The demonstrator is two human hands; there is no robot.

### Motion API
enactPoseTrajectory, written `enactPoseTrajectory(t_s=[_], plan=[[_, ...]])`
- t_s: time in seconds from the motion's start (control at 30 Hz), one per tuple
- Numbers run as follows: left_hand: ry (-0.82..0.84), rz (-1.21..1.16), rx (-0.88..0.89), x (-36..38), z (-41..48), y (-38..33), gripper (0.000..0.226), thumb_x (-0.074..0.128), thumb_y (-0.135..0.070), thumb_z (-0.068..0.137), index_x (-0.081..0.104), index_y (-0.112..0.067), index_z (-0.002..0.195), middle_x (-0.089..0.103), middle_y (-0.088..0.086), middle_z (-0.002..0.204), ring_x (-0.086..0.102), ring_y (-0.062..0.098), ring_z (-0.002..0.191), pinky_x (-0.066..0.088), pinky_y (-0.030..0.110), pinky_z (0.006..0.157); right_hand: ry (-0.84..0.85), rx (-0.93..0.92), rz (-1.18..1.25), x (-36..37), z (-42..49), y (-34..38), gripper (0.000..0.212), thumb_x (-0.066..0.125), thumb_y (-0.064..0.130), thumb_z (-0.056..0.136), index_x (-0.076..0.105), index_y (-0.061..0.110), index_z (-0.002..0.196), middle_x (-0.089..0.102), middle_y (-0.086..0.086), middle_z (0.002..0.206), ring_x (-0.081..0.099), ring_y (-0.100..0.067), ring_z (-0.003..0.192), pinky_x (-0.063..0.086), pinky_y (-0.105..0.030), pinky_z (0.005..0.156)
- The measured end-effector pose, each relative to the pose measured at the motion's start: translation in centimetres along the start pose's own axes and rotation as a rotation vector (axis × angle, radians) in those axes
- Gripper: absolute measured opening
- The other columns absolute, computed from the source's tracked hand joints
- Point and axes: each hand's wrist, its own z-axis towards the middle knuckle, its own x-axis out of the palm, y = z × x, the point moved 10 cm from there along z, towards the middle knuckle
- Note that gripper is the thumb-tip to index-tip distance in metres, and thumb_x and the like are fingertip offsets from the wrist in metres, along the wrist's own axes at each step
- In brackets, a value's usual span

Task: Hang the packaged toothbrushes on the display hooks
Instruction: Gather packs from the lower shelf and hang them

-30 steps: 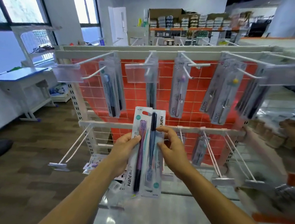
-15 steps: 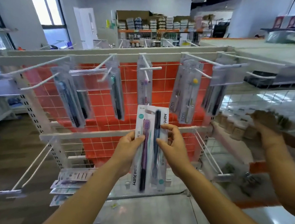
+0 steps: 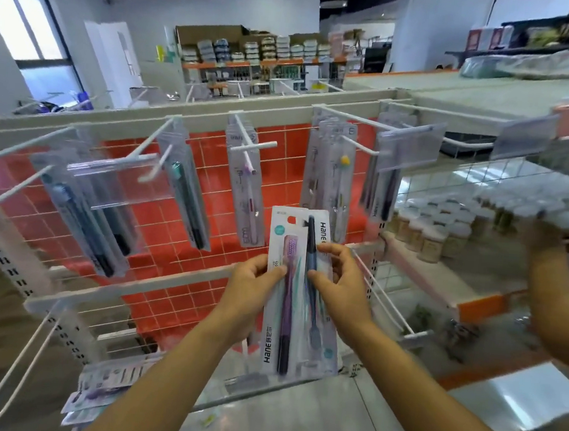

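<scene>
As before, the left grip (image 3: 253, 281) pinches the purple-brush pack (image 3: 282, 321) and the right grip (image 3: 342, 285) the blue-brush pack (image 3: 315, 335), overlapping upright below the hooks (image 3: 253, 143).

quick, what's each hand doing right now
Left hand: grips the purple toothbrush pack.
Right hand: pinches the dark blue toothbrush pack.

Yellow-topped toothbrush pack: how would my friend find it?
Find the red tiles, then the top rail before them. The pack hangs there, just above the held packs. Only its brush has a yellow top.
</scene>
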Motion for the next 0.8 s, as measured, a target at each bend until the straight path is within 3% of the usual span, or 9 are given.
enactPoseTrajectory(t_s=[0.17,0.4,0.6,0.7,0.8], plan=[[0.037,0.103,0.114,3.9,1.1,-1.7,0.019,0.059,-0.019,0.096,0.072,-0.013,0.11,0.075,0.002,0.102,0.07,0.019,0.1,0.057,0.036,0.089,-0.024,-0.041,0.04,-3.1,1.8,0.5,0.026,0.061,0.003,0.09,0.056,0.025,0.102,0.065,0.005,0.105,0.063,-0.009,0.099,0.054,-0.023,0.082],[-0.009,0.17,0.206,9.8,2.9,-3.4,0.012,0.062,-0.018,0.094,0.074,-0.018,0.097,0.075,0.007,0.1,0.07,0.023,0.098,0.058,0.036,0.085,-0.06,-0.075,0.013,-9.8,4.9,1.1,0.038,0.064,0.008,0.088,0.045,0.036,0.104,0.059,0.004,0.109,0.062,-0.009,0.099,0.054,-0.031,0.084],[0.009,0.138,0.244,15.1,3.7,-4.3,0.018,0.063,-0.008,0.092,0.072,-0.008,0.108,0.075,0.008,0.102,0.07,0.026,0.099,0.057,0.039,0.089,-0.007,-0.105,0.035,-14.4,6.8,1.4,0.034,0.062,0.007,0.089,0.045,0.032,0.105,0.059,-0.003,0.11,0.063,-0.018,0.101,0.055,-0.039,0.087],[-0.002,0.141,0.255,17.0,4.1,-4.4,0.017,0.064,-0.007,0.091,0.073,-0.019,0.1,0.076,0.002,0.097,0.071,0.022,0.095,0.056,0.042,0.089,0.005,-0.126,-0.004,-16.3,7.4,1.5,0.032,0.064,0.024,0.083,0.044,0.035,0.106,0.059,-0.002,0.111,0.063,-0.015,0.1,0.055,-0.042,0.087],[0.008,0.136,0.272,18.7,4.2,-5.3,0.017,0.064,-0.008,0.091,0.072,-0.02,0.1,0.076,0.0,0.096,0.071,0.018,0.094,0.057,0.034,0.083,-0.004,-0.128,-0.012,-18.2,8.1,1.4,0.037,0.065,0.034,0.077,0.046,0.036,0.109,0.058,-0.005,0.113,0.063,-0.019,0.1,0.056,-0.046,0.085]])
